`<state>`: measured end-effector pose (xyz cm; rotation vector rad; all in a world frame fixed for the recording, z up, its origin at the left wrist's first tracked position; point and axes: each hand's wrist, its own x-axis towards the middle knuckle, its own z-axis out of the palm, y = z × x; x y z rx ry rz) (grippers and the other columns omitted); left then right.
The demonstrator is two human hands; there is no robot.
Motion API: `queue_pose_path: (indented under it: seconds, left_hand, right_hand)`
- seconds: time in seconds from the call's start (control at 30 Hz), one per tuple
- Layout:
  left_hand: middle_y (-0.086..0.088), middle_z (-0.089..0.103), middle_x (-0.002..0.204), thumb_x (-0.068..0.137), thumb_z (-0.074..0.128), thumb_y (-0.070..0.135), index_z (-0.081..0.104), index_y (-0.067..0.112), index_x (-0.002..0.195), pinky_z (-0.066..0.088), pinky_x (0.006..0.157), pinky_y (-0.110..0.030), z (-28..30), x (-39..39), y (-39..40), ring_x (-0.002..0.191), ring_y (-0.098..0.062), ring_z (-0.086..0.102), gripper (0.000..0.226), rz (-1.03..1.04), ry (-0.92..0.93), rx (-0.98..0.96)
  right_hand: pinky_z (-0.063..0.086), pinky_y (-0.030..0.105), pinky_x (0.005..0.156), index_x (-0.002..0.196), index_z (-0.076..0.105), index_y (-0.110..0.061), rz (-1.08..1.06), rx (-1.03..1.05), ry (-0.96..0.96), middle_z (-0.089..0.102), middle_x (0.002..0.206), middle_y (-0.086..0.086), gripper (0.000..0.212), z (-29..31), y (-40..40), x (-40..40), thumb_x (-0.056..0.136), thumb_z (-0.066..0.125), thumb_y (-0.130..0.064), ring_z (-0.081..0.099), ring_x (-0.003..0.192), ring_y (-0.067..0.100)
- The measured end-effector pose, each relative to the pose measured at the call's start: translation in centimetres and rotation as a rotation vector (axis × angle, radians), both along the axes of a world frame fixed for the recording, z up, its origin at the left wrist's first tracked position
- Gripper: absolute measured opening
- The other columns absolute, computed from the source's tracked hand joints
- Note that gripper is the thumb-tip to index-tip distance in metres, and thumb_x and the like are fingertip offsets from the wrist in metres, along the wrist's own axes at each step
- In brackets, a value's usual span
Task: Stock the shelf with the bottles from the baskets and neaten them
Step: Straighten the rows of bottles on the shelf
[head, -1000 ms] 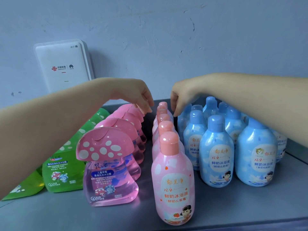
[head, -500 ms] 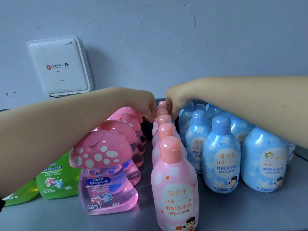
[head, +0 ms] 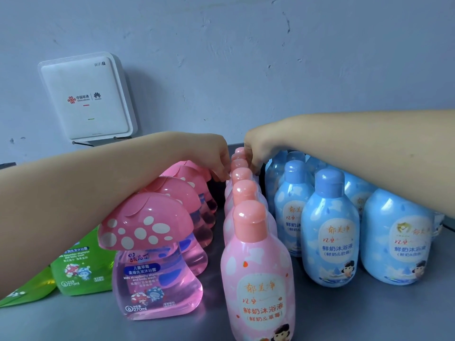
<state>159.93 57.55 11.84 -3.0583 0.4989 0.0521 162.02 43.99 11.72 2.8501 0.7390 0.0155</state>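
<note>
Currently I am watching both hands reaching to the far end of the pink bottle row (head: pixel 248 217) standing on the grey shelf (head: pixel 344 313). My left hand (head: pixel 216 158) is touching the row's left side, fingers curled; my right hand (head: pixel 256 148) is touching its right side beside the blue bottles (head: pixel 330 230). Whether either hand is actually gripping a bottle, I cannot tell. Mushroom-capped bottles (head: pixel 147 242) are standing left.

Upright pink bottles (head: pixel 257 279) in a file, blue bottles (head: pixel 330 232) beside, on shelf (head: pixel 344 313)
</note>
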Motion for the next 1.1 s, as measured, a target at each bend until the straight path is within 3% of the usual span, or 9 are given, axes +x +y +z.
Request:
queue_pose_path:
  seconds: [0.13, 0.27, 0.43, 0.57, 0.63, 0.8, 0.9, 1.03, 1.1]
  left_hand:
    - [0.017, 0.058, 0.058, 0.081, 0.070, 0.019, 0.072, 0.016, 0.085, 0.034, 0.047, 0.000, 0.1, -0.1, 0.1, 0.044, 0.011, 0.048, 0.005, 0.003, 0.009, -0.024]
    - [0.015, 0.061, 0.063, 0.082, 0.069, 0.019, 0.074, 0.013, 0.091, 0.035, 0.049, 0.000, 0.1, 0.0, 0.2, 0.047, 0.011, 0.050, 0.012, 0.010, 0.028, -0.007]
    - [0.000, 0.073, 0.095, 0.082, 0.070, 0.020, 0.073, 0.014, 0.102, 0.039, 0.072, -0.008, 2.4, 0.2, 0.8, 0.078, -0.005, 0.060, 0.022, 0.033, -0.050, -0.052]
    - [0.004, 0.072, 0.083, 0.082, 0.069, 0.020, 0.071, 0.015, 0.100, 0.037, 0.078, -0.008, 3.7, 1.0, 1.3, 0.075, 0.000, 0.060, 0.018, 0.072, -0.088, -0.108]
    - [0.004, 0.072, 0.082, 0.083, 0.069, 0.020, 0.070, 0.016, 0.100, 0.038, 0.077, -0.009, 3.6, 1.6, 1.4, 0.074, 0.000, 0.059, 0.018, 0.085, -0.085, -0.098]
    - [-0.003, 0.072, 0.095, 0.082, 0.069, 0.021, 0.070, 0.013, 0.105, 0.041, 0.073, -0.012, 2.3, 3.2, 1.4, 0.077, -0.009, 0.061, 0.025, 0.081, -0.037, -0.048]
    - [-0.002, 0.072, 0.100, 0.082, 0.069, 0.022, 0.070, 0.015, 0.106, 0.042, 0.070, -0.014, 1.3, 4.0, 1.0, 0.082, -0.012, 0.059, 0.025, 0.055, -0.030, -0.012]
    - [0.003, 0.065, 0.079, 0.082, 0.068, 0.019, 0.070, 0.015, 0.098, 0.039, 0.058, -0.012, 0.5, 4.5, 0.6, 0.065, -0.005, 0.052, 0.016, 0.029, -0.004, -0.004]
    - [0.008, 0.056, 0.063, 0.082, 0.067, 0.016, 0.068, 0.017, 0.079, 0.036, 0.050, -0.009, 0.2, 4.7, 0.4, 0.051, 0.001, 0.048, 0.003, 0.017, -0.003, 0.000]
  right_hand:
    - [0.036, 0.020, 0.053, 0.083, 0.066, -0.018, 0.003, 0.014, -0.010, 0.059, 0.090, 0.002, 0.014, -0.1, 0.0, 0.1, 0.083, 0.066, -0.032, 0.046, 0.062, 0.011]
    - [0.038, 0.020, 0.055, 0.092, 0.070, -0.016, -0.003, 0.002, 0.003, 0.060, 0.091, 0.001, 0.019, 0.0, 0.1, -0.2, 0.083, 0.066, -0.032, 0.050, 0.067, 0.012]
    - [0.040, 0.019, 0.057, 0.108, 0.069, -0.012, -0.021, 0.046, -0.048, 0.067, 0.098, -0.001, 0.034, 2.4, -0.5, -0.4, 0.082, 0.068, -0.034, 0.055, 0.081, 0.014]
    - [0.049, 0.031, 0.086, 0.106, 0.070, -0.013, -0.018, 0.086, -0.055, 0.067, 0.110, 0.003, 0.037, 3.5, -1.1, 0.8, 0.078, 0.073, -0.036, 0.058, 0.097, 0.018]
    - [0.049, 0.033, 0.090, 0.107, 0.070, -0.014, -0.030, 0.065, -0.036, 0.067, 0.111, 0.004, 0.039, 3.1, -1.2, 1.4, 0.076, 0.074, -0.037, 0.058, 0.103, 0.020]
    - [0.043, 0.025, 0.069, 0.113, 0.065, -0.010, -0.045, 0.050, -0.009, 0.066, 0.112, 0.006, 0.043, 1.7, -0.6, 2.6, 0.079, 0.072, -0.036, 0.055, 0.092, 0.019]
    - [0.043, 0.025, 0.063, 0.109, 0.067, -0.008, -0.053, 0.057, 0.014, 0.064, 0.097, 0.005, 0.042, 0.8, -0.3, 3.1, 0.078, 0.072, -0.036, 0.053, 0.084, 0.020]
    - [0.043, 0.027, 0.069, 0.094, 0.063, -0.009, -0.058, 0.086, 0.014, 0.057, 0.088, 0.004, 0.034, 0.0, 0.2, 3.9, 0.076, 0.074, -0.036, 0.052, 0.080, 0.022]
    - [0.043, 0.027, 0.069, 0.092, 0.060, -0.011, -0.070, 0.093, 0.012, 0.057, 0.089, 0.004, 0.032, -0.3, 0.2, 4.0, 0.077, 0.074, -0.036, 0.052, 0.080, 0.022]
